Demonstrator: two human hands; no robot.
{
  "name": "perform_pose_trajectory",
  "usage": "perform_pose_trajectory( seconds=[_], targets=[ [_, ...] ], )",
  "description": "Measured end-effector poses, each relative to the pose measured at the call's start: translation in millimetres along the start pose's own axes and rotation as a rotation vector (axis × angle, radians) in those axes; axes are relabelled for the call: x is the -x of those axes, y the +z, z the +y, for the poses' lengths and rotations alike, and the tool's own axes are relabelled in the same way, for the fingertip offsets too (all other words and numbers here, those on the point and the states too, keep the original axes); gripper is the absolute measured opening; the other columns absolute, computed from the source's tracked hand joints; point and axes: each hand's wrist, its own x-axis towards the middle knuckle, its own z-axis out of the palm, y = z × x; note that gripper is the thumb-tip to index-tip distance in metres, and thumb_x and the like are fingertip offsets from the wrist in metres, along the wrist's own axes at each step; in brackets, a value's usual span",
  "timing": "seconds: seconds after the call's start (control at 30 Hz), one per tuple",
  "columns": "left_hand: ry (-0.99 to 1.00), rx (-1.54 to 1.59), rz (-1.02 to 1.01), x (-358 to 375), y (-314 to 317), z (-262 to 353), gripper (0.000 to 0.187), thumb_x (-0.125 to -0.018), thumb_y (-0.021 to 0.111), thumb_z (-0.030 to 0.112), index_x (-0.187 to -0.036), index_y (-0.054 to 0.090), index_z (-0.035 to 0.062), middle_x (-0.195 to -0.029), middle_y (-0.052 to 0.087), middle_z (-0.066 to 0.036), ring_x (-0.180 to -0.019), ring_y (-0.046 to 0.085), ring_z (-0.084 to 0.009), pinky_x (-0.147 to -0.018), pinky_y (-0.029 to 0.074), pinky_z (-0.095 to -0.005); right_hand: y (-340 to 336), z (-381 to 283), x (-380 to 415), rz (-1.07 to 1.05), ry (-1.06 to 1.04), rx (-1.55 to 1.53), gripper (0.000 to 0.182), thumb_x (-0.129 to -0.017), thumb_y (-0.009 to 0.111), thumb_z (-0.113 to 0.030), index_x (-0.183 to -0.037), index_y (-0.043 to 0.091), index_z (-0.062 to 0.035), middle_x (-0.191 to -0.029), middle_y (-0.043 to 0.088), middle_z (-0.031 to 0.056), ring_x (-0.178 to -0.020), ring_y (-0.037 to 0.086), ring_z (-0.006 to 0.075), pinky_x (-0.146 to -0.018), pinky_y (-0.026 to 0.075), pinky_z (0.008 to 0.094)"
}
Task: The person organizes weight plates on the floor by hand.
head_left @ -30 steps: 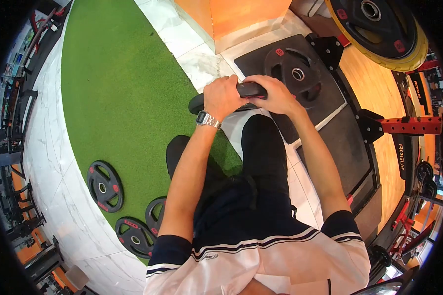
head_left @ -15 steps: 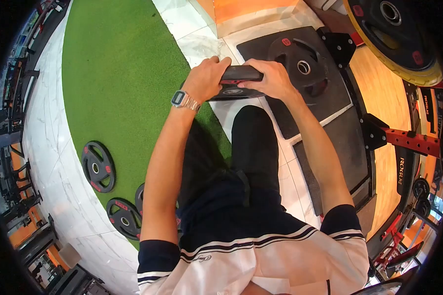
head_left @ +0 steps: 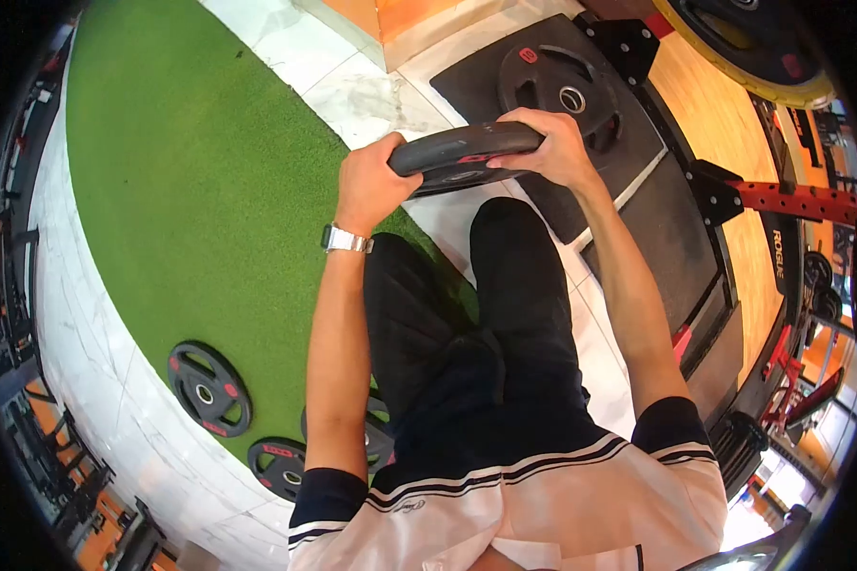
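Note:
Between both hands I hold a black weight plate [head_left: 471,145] with red markings, tilted so its rim faces up toward me. My left hand [head_left: 375,185], a silver watch on its wrist, grips the plate's left side. At the plate's right side my right hand [head_left: 550,145] is closed round the rim, thumb underneath. The held plate is in front of my knees, over the tiled strip beside the green turf. Past my right hand, a large black plate [head_left: 533,81] lies on a dark rubber mat [head_left: 467,81].
Several black plates, among them one grip plate [head_left: 240,395], lie on the green turf [head_left: 200,200] at lower left. To the right stand a red rack bar [head_left: 790,198] and black brackets [head_left: 714,193]. A yellow-rimmed plate [head_left: 733,71] is at upper right. An orange-faced block [head_left: 428,24] is ahead.
My view has turned, shifting the floor plates right and down in the picture. The held plate shows more of its rim, and my hands are farther apart on it.

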Motion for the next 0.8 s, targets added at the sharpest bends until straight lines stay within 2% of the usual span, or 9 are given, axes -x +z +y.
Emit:
perform_pose_trajectory(
  seconds=[0.07,0.13,0.4,0.57,0.63,0.73,0.77,0.8],
  targets=[
    [0.012,-0.008,-0.006,-6.0,-2.0,2.5,0.029,-0.069,0.080,0.020,-0.093,0.069,0.0076,-0.085,0.072,-0.017,-0.081,0.069,-0.0402,-0.072,0.055,-0.0472,0.6,0.3,1.8,0.044,0.020,0.003,0.044,-0.066,0.095,-0.027,-0.102,0.074,-0.0112,-0.090,0.076,0.0041,-0.081,0.073,0.0230,-0.074,0.055,0.0323],
    [0.019,-0.003,0.003,-7.0,-1.1,2.8,0.030,-0.069,0.081,0.020,-0.093,0.069,0.0080,-0.085,0.072,-0.017,-0.081,0.069,-0.0400,-0.072,0.055,-0.0473,0.0,-1.6,4.7,0.039,0.047,0.034,0.046,-0.065,0.095,-0.028,-0.103,0.075,-0.0109,-0.092,0.076,0.0047,-0.082,0.073,0.0226,-0.076,0.055,0.0318],
    [0.028,-0.072,-0.010,-3.7,9.0,22.6,0.030,-0.067,0.083,0.021,-0.088,0.065,0.0086,-0.083,0.071,-0.013,-0.079,0.069,-0.0375,-0.069,0.053,-0.0470,-6.1,13.0,23.0,0.063,0.072,-0.050,0.047,-0.063,0.096,-0.026,-0.103,0.075,-0.0100,-0.092,0.076,0.0041,-0.081,0.073,0.0217,-0.076,0.055,0.0314],
    [0.077,-0.137,-0.004,-10.0,22.8,60.5,0.031,-0.066,0.083,0.020,-0.086,0.063,0.0074,-0.078,0.069,-0.015,-0.076,0.068,-0.0381,-0.065,0.052,-0.0450,-22.1,33.6,50.8,0.111,0.098,-0.137,0.051,-0.062,0.098,-0.019,-0.106,0.076,-0.0084,-0.097,0.076,0.0056,-0.087,0.072,0.0200,-0.080,0.055,0.0312],
    [0.111,-0.184,-0.007,-13.0,35.6,78.7,0.030,-0.066,0.083,0.021,-0.085,0.063,0.0081,-0.077,0.069,-0.013,-0.075,0.068,-0.0377,-0.064,0.052,-0.0455,-28.1,48.8,67.3,0.111,0.154,-0.170,0.053,-0.061,0.098,-0.016,-0.108,0.075,-0.0072,-0.100,0.076,0.0061,-0.093,0.072,0.0190,-0.084,0.054,0.0311],
    [0.149,-0.266,-0.013,-15.3,55.0,110.3,0.031,-0.066,0.083,0.022,-0.082,0.061,0.0089,-0.075,0.067,-0.012,-0.073,0.068,-0.0377,-0.062,0.052,-0.0474,-38.2,73.1,91.7,0.138,0.192,-0.262,0.052,-0.061,0.098,-0.015,-0.108,0.076,-0.0077,-0.101,0.076,0.0050,-0.094,0.072,0.0181,-0.085,0.054,0.0307],
    [0.164,-0.286,-0.020,-15.5,61.7,123.2,0.031,-0.065,0.083,0.022,-0.082,0.061,0.0090,-0.074,0.067,-0.012,-0.072,0.068,-0.0379,-0.062,0.052,-0.0476,-45.8,78.1,100.5,0.091,0.259,-0.308,0.053,-0.062,0.096,-0.006,-0.111,0.076,-0.0074,-0.111,0.075,0.0050,-0.106,0.069,0.0167,-0.097,0.051,0.0316],
    [0.179,-0.305,-0.027,-15.9,68.5,135.2,0.031,-0.065,0.082,0.023,-0.082,0.060,0.0090,-0.073,0.067,-0.012,-0.072,0.068,-0.0381,-0.061,0.052,-0.0479,-50.4,83.9,108.3,0.081,0.281,-0.323,0.054,-0.061,0.096,-0.005,-0.111,0.076,-0.0078,-0.112,0.075,0.0047,-0.107,0.069,0.0169,-0.098,0.051,0.0319]
  ],
)
